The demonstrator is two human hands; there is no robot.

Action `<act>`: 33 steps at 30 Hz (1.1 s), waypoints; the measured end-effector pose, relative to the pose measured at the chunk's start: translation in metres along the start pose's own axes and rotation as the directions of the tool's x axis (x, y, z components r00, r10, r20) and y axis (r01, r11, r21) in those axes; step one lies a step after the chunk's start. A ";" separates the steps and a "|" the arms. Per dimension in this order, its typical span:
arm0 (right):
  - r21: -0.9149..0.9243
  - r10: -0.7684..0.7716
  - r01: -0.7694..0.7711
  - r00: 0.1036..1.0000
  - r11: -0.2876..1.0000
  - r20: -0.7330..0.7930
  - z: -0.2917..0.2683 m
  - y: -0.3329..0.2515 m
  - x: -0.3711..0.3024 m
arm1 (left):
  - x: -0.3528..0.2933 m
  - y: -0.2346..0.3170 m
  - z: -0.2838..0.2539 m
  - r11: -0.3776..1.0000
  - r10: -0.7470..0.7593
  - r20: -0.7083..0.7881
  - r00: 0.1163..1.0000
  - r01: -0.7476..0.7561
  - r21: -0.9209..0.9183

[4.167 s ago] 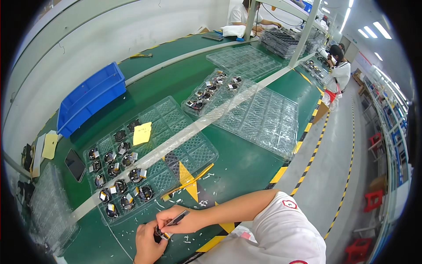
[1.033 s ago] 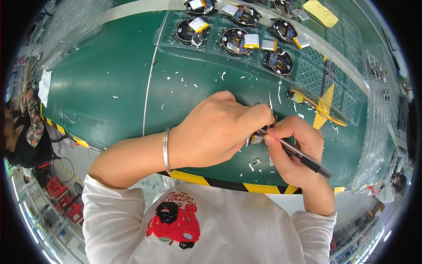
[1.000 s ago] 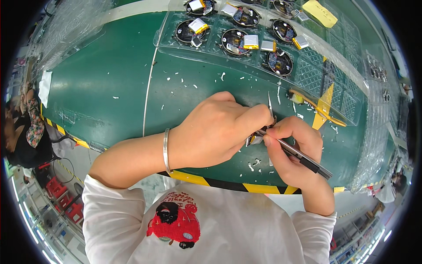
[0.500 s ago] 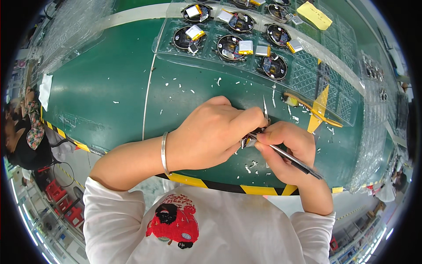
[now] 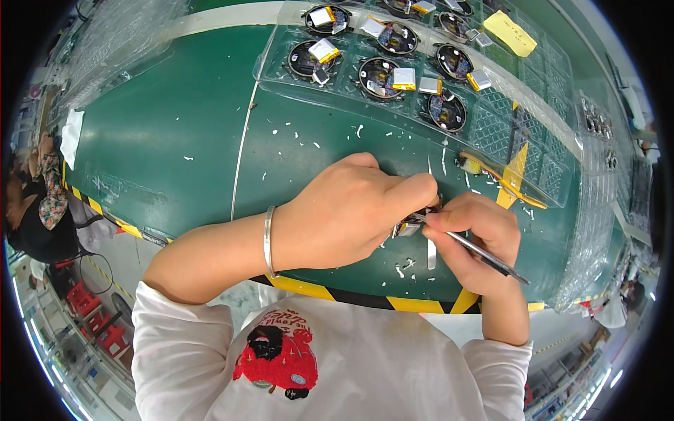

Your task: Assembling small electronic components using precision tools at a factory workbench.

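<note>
My left hand (image 5: 354,210) is closed around a small dark electronic part with a silvery piece (image 5: 407,229) at its lower edge. Most of that part is hidden by the fingers. My right hand (image 5: 481,235) pinches a slim silver and black pen-shaped tool (image 5: 488,257), its tip reaching into the part beside my left fingertips. Under the hands lies a thin metal tool (image 5: 431,254); a pointed end shows beyond the fingers and a flat end nearer me. White scraps (image 5: 406,266) are scattered around it on the green tabletop (image 5: 175,119).
A clear plastic tray (image 5: 337,98) at the back holds several round black watch-like cases (image 5: 446,111) with silver battery packs (image 5: 404,78). A yellow-handled brush (image 5: 502,180) lies by its near edge. A yellow note (image 5: 510,33) sits farther back. Another person (image 5: 42,210) is at far left.
The tray and tabletop have shifted slightly right and down in view. Both hands and the part appear a little farther right, and the thin metal tool's flat end now shows.
</note>
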State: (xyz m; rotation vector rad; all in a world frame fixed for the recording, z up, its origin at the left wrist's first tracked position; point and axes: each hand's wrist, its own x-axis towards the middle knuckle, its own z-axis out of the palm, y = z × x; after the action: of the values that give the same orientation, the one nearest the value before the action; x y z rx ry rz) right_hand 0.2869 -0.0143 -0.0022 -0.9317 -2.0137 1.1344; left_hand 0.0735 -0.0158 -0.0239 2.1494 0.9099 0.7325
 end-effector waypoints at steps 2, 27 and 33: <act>0.020 -0.036 0.036 0.999 0.999 0.018 -0.002 0.001 0.003 | 0.000 -0.001 0.000 1.000 0.004 0.010 1.000 -0.004 0.000; 0.111 -0.025 0.028 0.999 0.993 -0.031 0.004 0.004 -0.001 | 0.006 0.008 -0.011 1.000 0.005 0.010 1.000 -0.005 0.010; 0.257 -0.036 0.055 0.996 0.965 -0.081 0.023 0.021 -0.008 | -0.007 0.009 -0.004 0.994 -0.052 0.031 0.998 0.048 0.101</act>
State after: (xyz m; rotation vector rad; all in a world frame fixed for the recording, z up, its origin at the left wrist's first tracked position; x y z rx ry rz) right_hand 0.2784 -0.0235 -0.0319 -0.7787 -1.7651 1.2806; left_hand 0.0699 -0.0247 -0.0165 2.2114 0.9985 0.6366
